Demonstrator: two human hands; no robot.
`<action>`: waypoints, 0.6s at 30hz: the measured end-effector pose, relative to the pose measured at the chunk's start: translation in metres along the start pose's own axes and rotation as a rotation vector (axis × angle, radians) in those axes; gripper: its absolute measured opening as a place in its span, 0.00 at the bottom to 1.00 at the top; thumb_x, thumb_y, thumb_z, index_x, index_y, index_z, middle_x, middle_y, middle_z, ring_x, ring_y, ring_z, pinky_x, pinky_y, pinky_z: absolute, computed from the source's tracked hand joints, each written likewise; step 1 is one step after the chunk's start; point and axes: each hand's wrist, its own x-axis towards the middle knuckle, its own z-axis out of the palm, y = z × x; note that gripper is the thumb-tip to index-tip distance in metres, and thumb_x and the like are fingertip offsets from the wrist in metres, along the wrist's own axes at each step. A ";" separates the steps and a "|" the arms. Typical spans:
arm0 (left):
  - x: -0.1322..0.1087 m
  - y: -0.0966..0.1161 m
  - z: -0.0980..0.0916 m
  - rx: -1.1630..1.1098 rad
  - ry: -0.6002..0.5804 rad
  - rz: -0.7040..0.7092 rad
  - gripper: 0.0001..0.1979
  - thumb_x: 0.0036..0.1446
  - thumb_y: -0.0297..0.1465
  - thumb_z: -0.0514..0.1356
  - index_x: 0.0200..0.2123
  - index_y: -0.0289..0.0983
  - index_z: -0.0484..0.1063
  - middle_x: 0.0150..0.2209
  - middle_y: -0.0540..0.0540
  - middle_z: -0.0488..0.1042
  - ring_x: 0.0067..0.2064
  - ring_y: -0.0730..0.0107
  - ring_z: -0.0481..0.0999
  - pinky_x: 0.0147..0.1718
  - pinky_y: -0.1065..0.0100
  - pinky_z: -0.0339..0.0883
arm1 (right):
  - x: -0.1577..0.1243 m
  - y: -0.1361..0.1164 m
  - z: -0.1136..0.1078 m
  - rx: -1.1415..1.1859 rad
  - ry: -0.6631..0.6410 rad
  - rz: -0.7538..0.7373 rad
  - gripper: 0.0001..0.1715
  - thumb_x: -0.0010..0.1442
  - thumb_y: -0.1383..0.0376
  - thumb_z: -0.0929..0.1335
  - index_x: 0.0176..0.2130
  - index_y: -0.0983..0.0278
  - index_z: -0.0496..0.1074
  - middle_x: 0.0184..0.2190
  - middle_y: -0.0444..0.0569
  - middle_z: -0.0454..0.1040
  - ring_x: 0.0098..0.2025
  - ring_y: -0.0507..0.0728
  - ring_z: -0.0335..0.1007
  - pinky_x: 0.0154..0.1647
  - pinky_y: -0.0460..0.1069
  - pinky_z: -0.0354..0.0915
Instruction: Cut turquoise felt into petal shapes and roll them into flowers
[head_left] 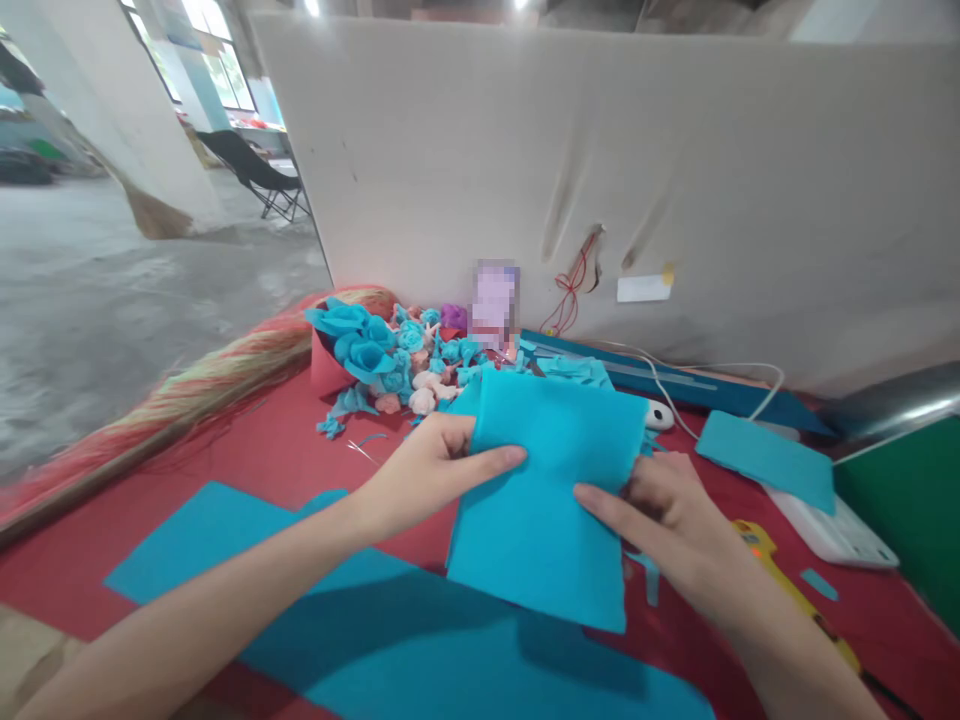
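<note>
A folded sheet of turquoise paper (pixel 547 540) is raised above the red tabletop between my two hands. My left hand (pixel 457 455) pinches its left edge, thumb on the near face and fingers behind. On the right side my right hand (pixel 645 500) grips it the same way, its fingers partly hidden behind the sheet. The upper part of the paper bends back over itself. Below it, more turquoise paper (pixel 360 640) lies flat, partly shaded by my hands and the held sheet.
Turquoise paper flowers (pixel 356 340) and small pale and pink ones crowd the back. A yellow glue gun (pixel 795 590) lies at the right, near a white device (pixel 832 530) under a turquoise stack (pixel 769 455). A white cable (pixel 660 380) crosses the back. A pale panel (pixel 465 150) stands behind.
</note>
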 end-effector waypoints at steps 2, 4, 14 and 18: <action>0.000 -0.003 -0.001 -0.039 -0.079 0.004 0.14 0.50 0.40 0.59 0.28 0.34 0.69 0.25 0.49 0.71 0.27 0.73 0.70 0.24 0.73 0.66 | 0.000 -0.001 0.000 -0.047 0.038 -0.007 0.24 0.49 0.52 0.68 0.13 0.62 0.59 0.14 0.42 0.60 0.17 0.51 0.59 0.16 0.45 0.61; 0.000 -0.006 -0.001 -0.085 -0.150 -0.001 0.13 0.50 0.38 0.59 0.32 0.33 0.70 0.28 0.48 0.73 0.30 0.70 0.73 0.28 0.71 0.68 | 0.003 -0.001 -0.003 0.016 -0.013 0.012 0.19 0.50 0.52 0.67 0.18 0.62 0.65 0.17 0.43 0.65 0.20 0.52 0.63 0.20 0.46 0.65; 0.000 -0.004 -0.001 -0.430 -0.156 0.066 0.08 0.50 0.30 0.61 0.36 0.38 0.75 0.37 0.47 0.75 0.39 0.68 0.74 0.40 0.68 0.67 | 0.005 0.004 -0.006 0.327 -0.078 0.023 0.08 0.50 0.58 0.69 0.33 0.57 0.75 0.18 0.41 0.68 0.15 0.48 0.59 0.15 0.42 0.58; 0.000 -0.003 -0.001 -0.594 -0.223 0.109 0.06 0.51 0.29 0.59 0.30 0.36 0.76 0.32 0.48 0.74 0.33 0.73 0.73 0.33 0.74 0.67 | 0.004 -0.001 -0.004 0.358 -0.067 0.004 0.07 0.49 0.64 0.68 0.29 0.55 0.77 0.24 0.43 0.72 0.16 0.47 0.58 0.14 0.42 0.55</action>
